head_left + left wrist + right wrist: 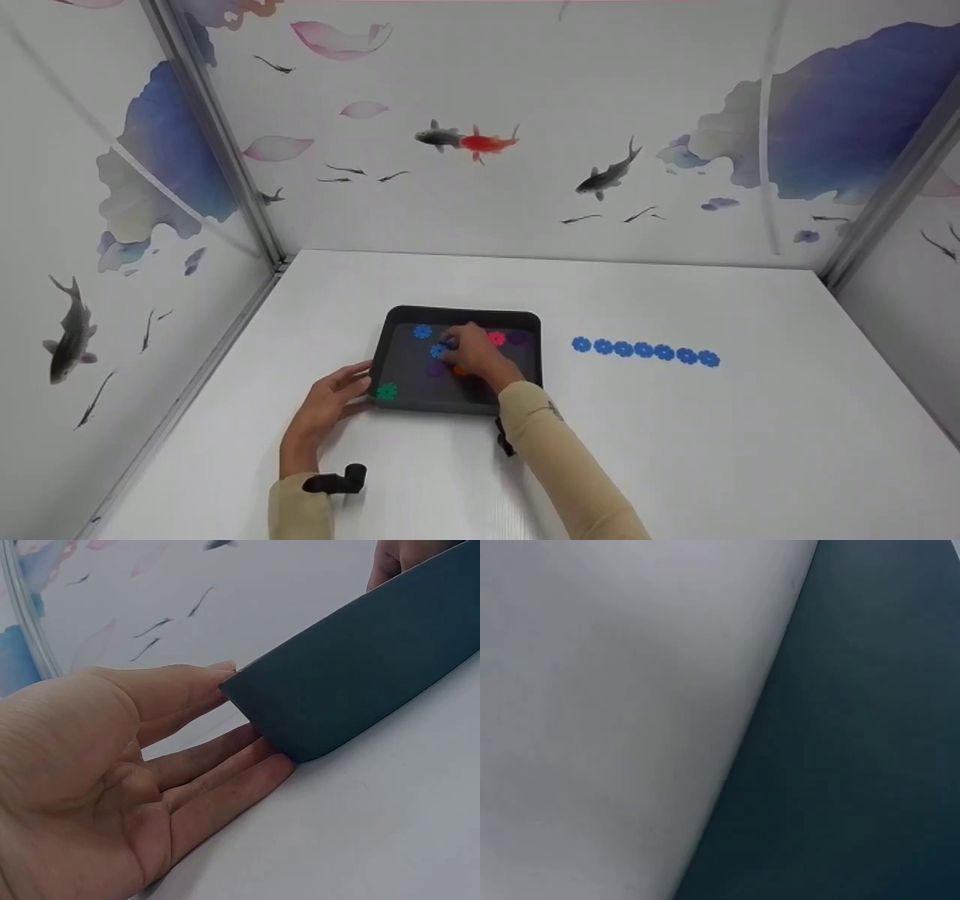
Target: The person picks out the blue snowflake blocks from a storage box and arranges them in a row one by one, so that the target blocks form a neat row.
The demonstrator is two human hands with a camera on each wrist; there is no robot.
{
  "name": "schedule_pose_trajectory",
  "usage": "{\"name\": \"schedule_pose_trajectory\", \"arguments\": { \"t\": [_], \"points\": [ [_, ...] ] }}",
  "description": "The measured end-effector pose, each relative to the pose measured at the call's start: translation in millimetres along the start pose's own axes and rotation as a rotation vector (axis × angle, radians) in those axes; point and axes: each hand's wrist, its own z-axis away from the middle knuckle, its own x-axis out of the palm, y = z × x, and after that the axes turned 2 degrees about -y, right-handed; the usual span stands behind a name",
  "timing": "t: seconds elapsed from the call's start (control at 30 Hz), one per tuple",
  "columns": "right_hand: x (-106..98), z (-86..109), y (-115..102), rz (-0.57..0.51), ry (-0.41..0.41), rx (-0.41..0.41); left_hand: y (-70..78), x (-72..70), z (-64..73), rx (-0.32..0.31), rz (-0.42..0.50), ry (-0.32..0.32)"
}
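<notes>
A black tray (pixel 472 409) stands on the white table with flat, flower-shaped discs inside. My right hand (pixel 480 355) reaches over its near wall, fingers bent down, pinching a blue flower-shaped disc (pixel 448 343) just above another blue disc (pixel 436 351). Beside the tray's left wall, my left hand (pixel 112 772) touches the near corner with fairly straight fingers, thumb at the rim and fingers lower down. Around the right hand lie a blue disc (pixel 423 331), a red-pink disc (pixel 496 339), purple discs (pixel 435 369) and a partly covered orange disc (pixel 460 370). A green disc (pixel 387 391) lies near the left corner.
Right of the tray, several blue discs (pixel 643 350) form a row on the white table (pixel 712 450). White panels (pixel 480 210) painted with fish enclose the table at the back and sides. The right wrist view shows only the tabletop and the tray's outer wall (pixel 840 765).
</notes>
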Motion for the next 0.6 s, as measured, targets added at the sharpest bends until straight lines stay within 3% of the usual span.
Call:
{"name": "schedule_pose_trajectory", "arguments": {
  "t": [0.6],
  "points": [
    [-2.9, -3.1, 5.0, 0.088, 0.006, -0.099, -0.4, -0.2, -0.6, 0.007, 0.009, -0.001]
  ]
}}
